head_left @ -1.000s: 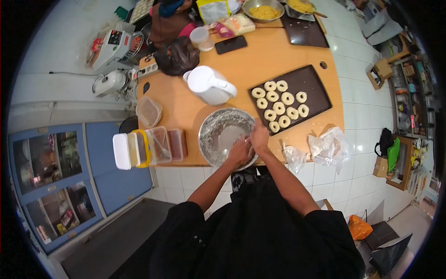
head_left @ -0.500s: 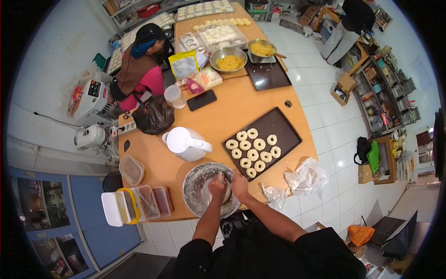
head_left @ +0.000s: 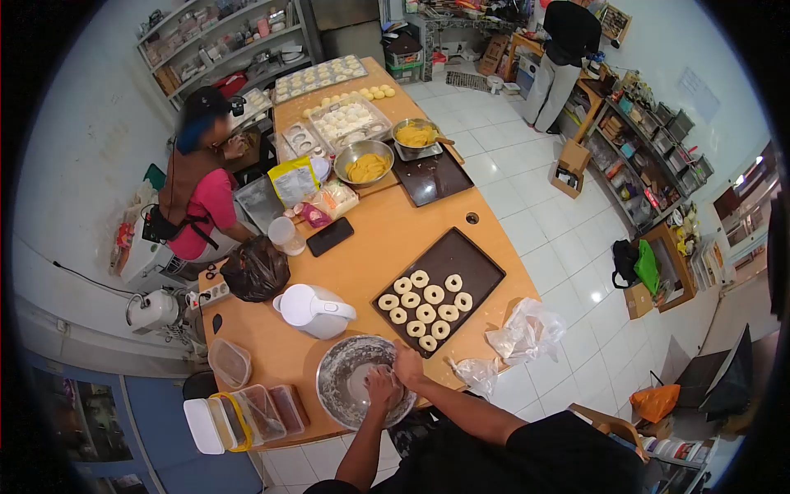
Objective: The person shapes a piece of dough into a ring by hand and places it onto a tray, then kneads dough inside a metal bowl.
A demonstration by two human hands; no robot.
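While my left hand (head_left: pixel 380 387) reaches down into the large metal bowl (head_left: pixel 331 375), my right hand (head_left: pixel 407 366) is at the bowl's right rim, its fingers closed against the edge. The left hand looks loosely curled against the pale dough (head_left: pixel 359 385) in the bottom; it is slightly blurred, and I cannot tell whether it pinches any of it. The bowl sits at the near edge of the wooden bench (head_left: pixel 374 263), right in front of me, its inner wall streaked with white.

Just beyond it, the white pitcher (head_left: pixel 313 311) stands upright with its handle toward the right. To the right, the dark baking tray (head_left: pixel 476 267) lies at a slant, with dough rings (head_left: pixel 425 313) grouped over its left part. A small clear bag (head_left: pixel 477 375) and a larger plastic bag (head_left: pixel 529 331) lie near the bench's right edge. On my left are an open clear tub (head_left: pixel 230 364), a reddish-brown container (head_left: pixel 289 409) and a white-lidded container (head_left: pixel 202 426).

Farther up the bench, the black phone (head_left: pixel 330 236) lies flat beside a clear jar (head_left: pixel 286 236), near a black plastic bag (head_left: pixel 257 270). Beyond these, two bowls hold yellow filling (head_left: pixel 367 168), the right one just above a dark tray (head_left: pixel 429 183). A co-worker in a pink top (head_left: pixel 216 200) is at the left of the bench, and another person (head_left: pixel 568 41) stands far off at the upper right.
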